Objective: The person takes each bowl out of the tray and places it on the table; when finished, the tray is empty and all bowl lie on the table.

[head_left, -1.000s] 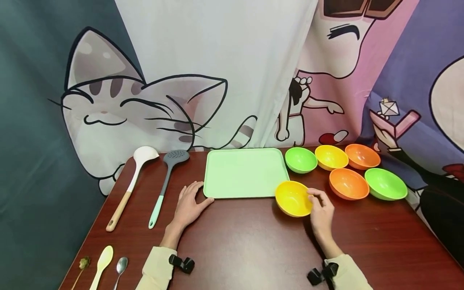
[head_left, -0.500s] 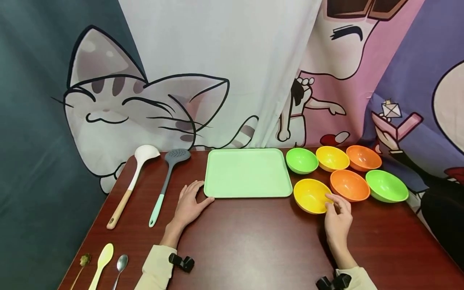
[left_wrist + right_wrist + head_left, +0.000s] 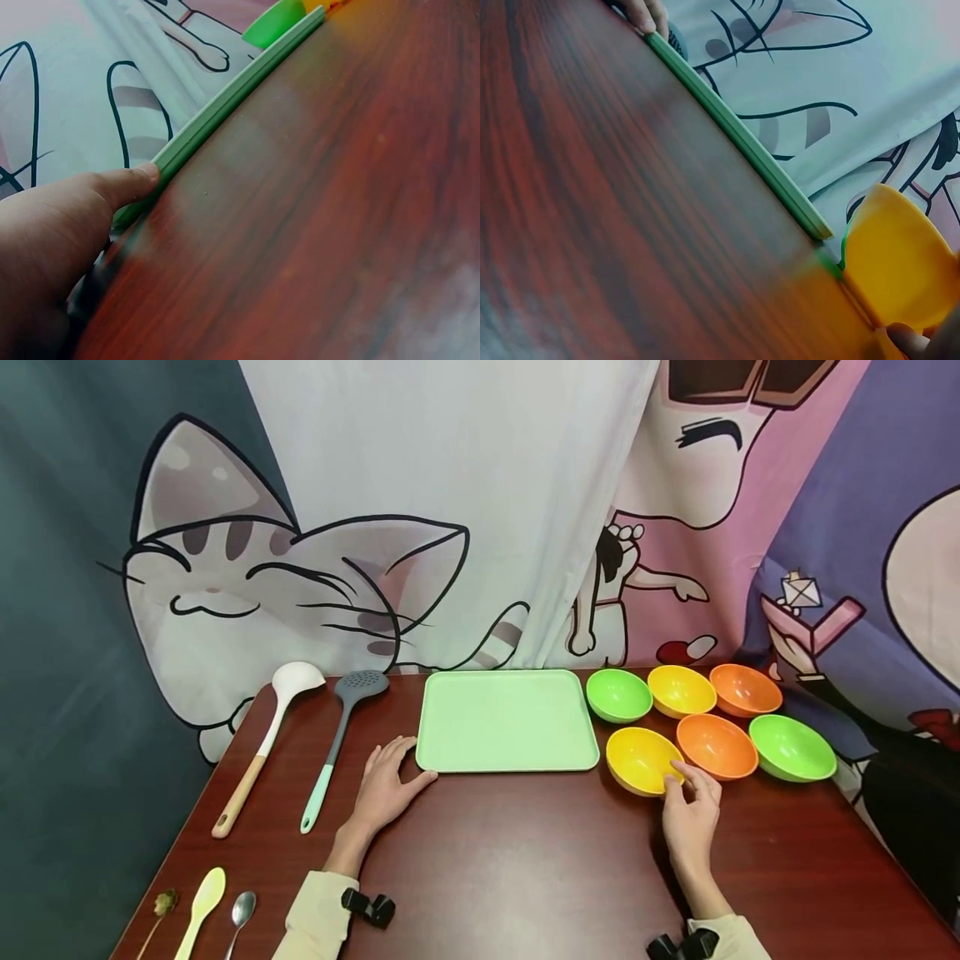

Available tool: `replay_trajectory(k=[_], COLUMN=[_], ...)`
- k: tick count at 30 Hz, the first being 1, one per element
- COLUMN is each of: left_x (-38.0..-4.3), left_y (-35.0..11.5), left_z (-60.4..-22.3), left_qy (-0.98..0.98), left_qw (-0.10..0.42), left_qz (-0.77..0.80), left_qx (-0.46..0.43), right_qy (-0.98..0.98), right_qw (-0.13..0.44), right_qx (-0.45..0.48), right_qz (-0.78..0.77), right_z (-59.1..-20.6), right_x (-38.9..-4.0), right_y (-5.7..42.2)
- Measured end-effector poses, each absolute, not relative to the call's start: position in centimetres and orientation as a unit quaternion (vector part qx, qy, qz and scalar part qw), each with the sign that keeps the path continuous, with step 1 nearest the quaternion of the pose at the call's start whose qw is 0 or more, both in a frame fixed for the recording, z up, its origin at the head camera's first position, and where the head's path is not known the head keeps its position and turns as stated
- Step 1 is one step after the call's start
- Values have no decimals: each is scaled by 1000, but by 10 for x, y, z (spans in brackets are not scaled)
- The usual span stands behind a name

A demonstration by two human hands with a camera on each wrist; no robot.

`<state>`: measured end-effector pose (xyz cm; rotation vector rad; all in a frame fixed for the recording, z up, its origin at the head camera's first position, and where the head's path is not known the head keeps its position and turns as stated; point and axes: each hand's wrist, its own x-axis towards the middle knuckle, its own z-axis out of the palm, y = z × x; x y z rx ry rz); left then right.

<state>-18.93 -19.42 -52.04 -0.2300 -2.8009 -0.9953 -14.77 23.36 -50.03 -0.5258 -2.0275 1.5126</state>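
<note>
My right hand [image 3: 691,814] pinches the near right rim of a yellow bowl [image 3: 641,760], thumb outside and fingers over the edge. In the right wrist view that yellow bowl [image 3: 900,255] appears at the lower right with the thumb against it. The bowl is just right of the tray's front right corner; whether it touches the table is hard to tell. At the front left corner of the light green tray [image 3: 508,722] lies my left hand [image 3: 386,789], fingers spread. Its thumb touches the front edge, also in the left wrist view, where the tray [image 3: 240,90] shows edge-on.
Right of the tray stand green [image 3: 618,696], yellow [image 3: 682,691] and orange [image 3: 745,690] bowls, with another orange bowl [image 3: 717,746] and green bowl [image 3: 792,747] in front. A ladle [image 3: 279,727], slotted turner [image 3: 343,735] and several small spoons, including a pale yellow one [image 3: 207,893], lie left.
My right hand has carried the yellow bowl rightward from in front of the tray's right corner to beside the orange bowl. The left hand and tray stay in place.
</note>
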Motion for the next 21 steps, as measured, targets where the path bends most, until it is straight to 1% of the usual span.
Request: replay_trajectory(k=[7,15,21], left_x=[-191,-191,-191], left_y=[-194,-195,-195], left_z=[-519,-519,-519], left_qy=[-937,-938,-938], left_qw=[83,83,85], left_qz=[-331,-329,-327], left_qx=[-77,-77,-79], right_qy=[-754,-749,-758], right_qw=[269,203,163], right_qx=[-189,-195,-177], right_qz=[569,599,606], right_z=[-498,-496,-497], right_x=[-148,-150,-148], right_y=[231,232,233])
